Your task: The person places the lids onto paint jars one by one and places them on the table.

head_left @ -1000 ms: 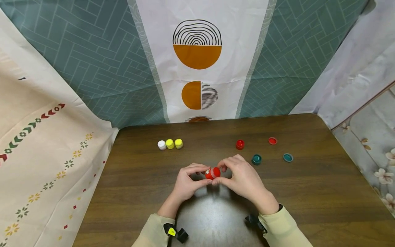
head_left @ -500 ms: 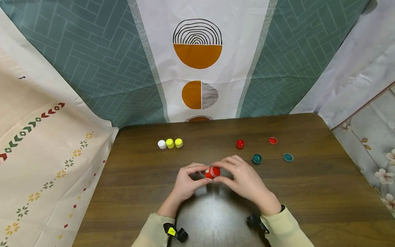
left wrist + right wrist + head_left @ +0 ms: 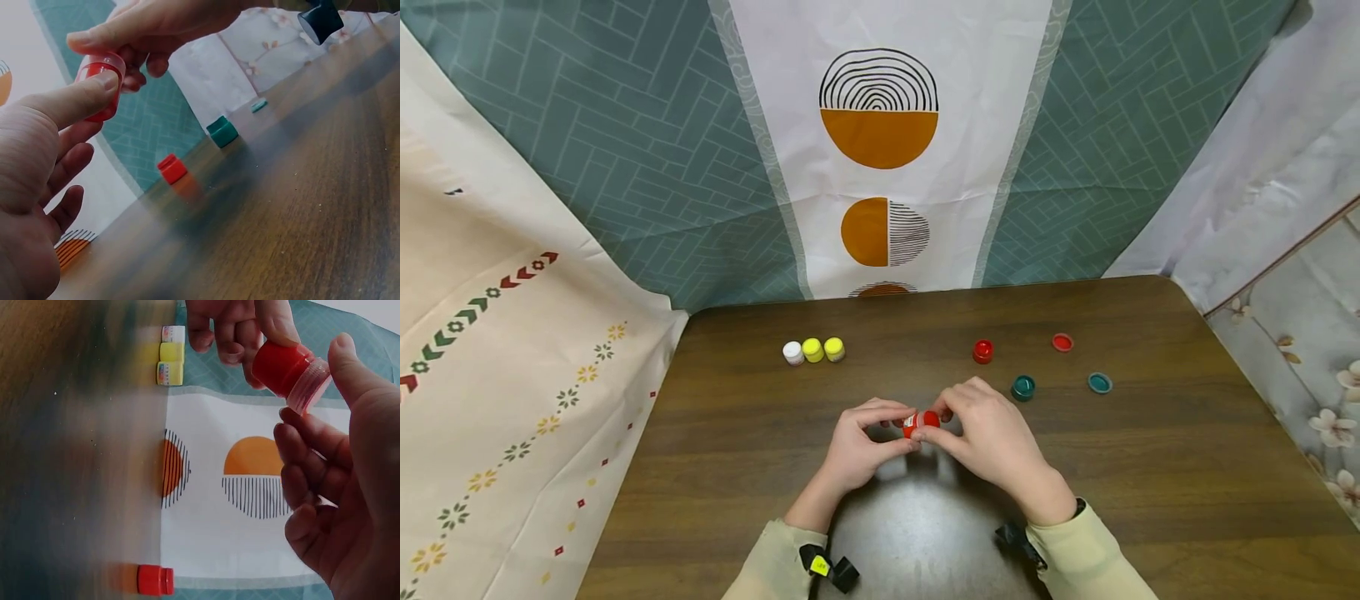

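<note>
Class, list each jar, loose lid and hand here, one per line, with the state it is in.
Held red jar, lid on, tilted
Left hand, gripping that jar's body
Right hand, thumb and fingers at its lid
Other red jar, open, upright
Green jar, open, upright
Red lid, off, flat
Green lid, off, flat
White jar, closed, upright
Middle yellow jar, closed, upright
Other yellow jar, closed, upright

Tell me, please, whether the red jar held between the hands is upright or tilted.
Tilted: in the right wrist view, the lidded red jar slants toward the right hand, unlike the upright, lidless red jar on the table.
</note>
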A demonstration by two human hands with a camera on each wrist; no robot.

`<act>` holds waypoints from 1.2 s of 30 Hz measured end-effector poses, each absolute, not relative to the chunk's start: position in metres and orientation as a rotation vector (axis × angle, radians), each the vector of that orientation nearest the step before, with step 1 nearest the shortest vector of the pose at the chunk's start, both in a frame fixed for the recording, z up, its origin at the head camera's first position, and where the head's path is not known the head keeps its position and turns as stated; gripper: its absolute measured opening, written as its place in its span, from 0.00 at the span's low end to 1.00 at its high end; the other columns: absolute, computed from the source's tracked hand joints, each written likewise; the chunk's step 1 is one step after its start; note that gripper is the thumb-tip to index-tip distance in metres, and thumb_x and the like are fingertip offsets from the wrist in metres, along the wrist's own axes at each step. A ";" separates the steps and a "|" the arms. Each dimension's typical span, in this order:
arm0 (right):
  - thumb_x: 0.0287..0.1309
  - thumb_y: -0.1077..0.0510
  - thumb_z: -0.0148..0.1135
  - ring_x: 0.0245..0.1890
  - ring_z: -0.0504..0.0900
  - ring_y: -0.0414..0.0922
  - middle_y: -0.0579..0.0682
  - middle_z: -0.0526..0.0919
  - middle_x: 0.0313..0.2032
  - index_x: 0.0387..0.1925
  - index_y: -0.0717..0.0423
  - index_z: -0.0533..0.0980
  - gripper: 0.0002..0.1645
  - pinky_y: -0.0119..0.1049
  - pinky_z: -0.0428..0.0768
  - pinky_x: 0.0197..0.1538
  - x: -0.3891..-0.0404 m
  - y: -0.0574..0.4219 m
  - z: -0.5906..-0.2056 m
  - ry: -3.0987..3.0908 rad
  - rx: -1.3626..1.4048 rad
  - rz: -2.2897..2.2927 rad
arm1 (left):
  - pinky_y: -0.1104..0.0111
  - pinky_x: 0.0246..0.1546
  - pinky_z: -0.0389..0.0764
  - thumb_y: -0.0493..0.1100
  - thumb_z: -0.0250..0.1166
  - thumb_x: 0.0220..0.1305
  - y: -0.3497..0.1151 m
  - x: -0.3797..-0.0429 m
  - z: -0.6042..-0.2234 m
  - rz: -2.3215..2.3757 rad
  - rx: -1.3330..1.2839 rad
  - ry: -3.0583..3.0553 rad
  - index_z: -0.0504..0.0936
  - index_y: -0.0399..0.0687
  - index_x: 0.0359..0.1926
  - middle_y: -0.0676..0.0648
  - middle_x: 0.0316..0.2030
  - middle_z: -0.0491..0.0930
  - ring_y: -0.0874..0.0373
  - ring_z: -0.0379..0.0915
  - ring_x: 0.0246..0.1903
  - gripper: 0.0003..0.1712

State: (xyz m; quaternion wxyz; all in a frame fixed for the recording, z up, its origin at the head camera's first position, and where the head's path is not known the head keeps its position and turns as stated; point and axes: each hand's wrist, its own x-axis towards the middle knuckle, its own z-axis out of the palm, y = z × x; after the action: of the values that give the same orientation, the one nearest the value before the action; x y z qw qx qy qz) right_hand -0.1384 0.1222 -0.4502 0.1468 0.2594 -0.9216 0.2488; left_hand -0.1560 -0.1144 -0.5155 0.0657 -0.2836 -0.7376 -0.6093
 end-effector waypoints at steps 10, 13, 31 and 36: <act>0.71 0.34 0.67 0.28 0.72 0.41 0.33 0.65 0.17 0.15 0.39 0.69 0.31 0.35 0.72 0.30 -0.138 0.115 -0.448 -2.774 0.623 0.634 | 0.51 0.40 0.83 0.34 0.84 0.54 -0.111 -0.153 -0.514 -1.842 -0.861 -2.251 0.94 0.45 0.48 0.49 0.46 0.91 0.56 0.84 0.42 0.19; 0.75 0.35 0.62 0.28 0.75 0.42 0.33 0.66 0.15 0.13 0.38 0.70 0.33 0.36 0.73 0.30 -0.138 0.116 -0.445 -2.809 0.574 0.654 | 0.51 0.40 0.83 0.33 0.85 0.53 -0.111 -0.153 -0.513 -1.848 -0.849 -2.253 0.94 0.45 0.49 0.49 0.46 0.91 0.56 0.84 0.42 0.20; 0.70 0.51 0.72 0.64 0.79 0.46 0.42 0.78 0.68 0.74 0.41 0.74 0.34 0.50 0.81 0.62 -0.139 0.147 -0.437 -2.707 0.928 1.053 | 0.47 0.43 0.82 0.34 0.80 0.60 -0.115 -0.153 -0.509 -1.975 -0.722 -2.264 0.92 0.46 0.53 0.49 0.47 0.90 0.54 0.82 0.43 0.19; 0.68 0.55 0.74 0.67 0.77 0.46 0.43 0.79 0.66 0.71 0.41 0.77 0.32 0.47 0.81 0.63 -0.140 0.146 -0.437 -2.657 1.021 0.984 | 0.49 0.43 0.82 0.34 0.79 0.62 -0.115 -0.154 -0.511 -1.985 -0.748 -2.255 0.92 0.46 0.53 0.48 0.47 0.90 0.49 0.82 0.42 0.18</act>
State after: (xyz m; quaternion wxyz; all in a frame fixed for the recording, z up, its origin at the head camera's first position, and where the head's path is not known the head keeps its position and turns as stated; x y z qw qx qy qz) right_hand -0.1403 0.1462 -0.4375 0.0651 0.3382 -0.8804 0.3259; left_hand -0.1535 -0.1149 -0.5109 0.0230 -0.2417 -0.7281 -0.6410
